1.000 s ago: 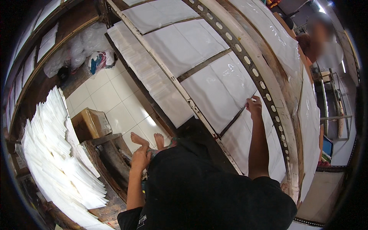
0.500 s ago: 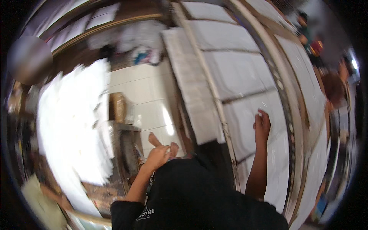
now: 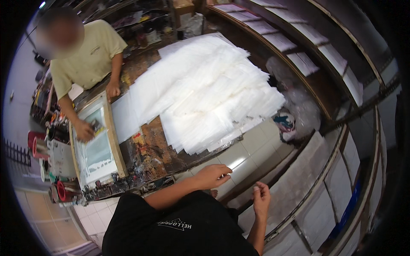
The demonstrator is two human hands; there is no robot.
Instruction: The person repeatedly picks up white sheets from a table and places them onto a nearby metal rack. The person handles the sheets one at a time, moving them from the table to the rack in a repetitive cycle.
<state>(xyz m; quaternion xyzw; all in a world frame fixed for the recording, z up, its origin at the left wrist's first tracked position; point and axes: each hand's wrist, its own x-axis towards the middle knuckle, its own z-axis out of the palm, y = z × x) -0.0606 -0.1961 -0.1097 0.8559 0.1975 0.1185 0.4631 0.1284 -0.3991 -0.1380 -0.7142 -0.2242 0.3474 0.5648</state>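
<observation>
My left hand (image 3: 213,176) hovers in front of the paint-stained workbench (image 3: 150,150), its fingers stretched out and slightly bent, holding nothing visible. To its right, my right hand (image 3: 261,197) is raised near the edge of a grey-white sheet-covered board (image 3: 299,170). Its fingers curl loosely, and I see nothing in them. Beyond my hands, a wide, overlapping spread of thin white translucent sheets (image 3: 213,98) covers much of the bench. On the bench's left end lies a wood-framed printing screen (image 3: 115,141).
Across the bench, a person in a pale yellow shirt (image 3: 92,53) works over the screen with one hand. Racks with white sheets (image 3: 273,40) stand at upper right; more white panels (image 3: 316,215) lie at lower right. Clear plastic bags (image 3: 301,106) sit beyond the tiled floor (image 3: 256,149).
My view has swung left, from the racks to the bench, the screen and the person there. My right hand has moved off the rack of white sheets, and my hands are closer together.
</observation>
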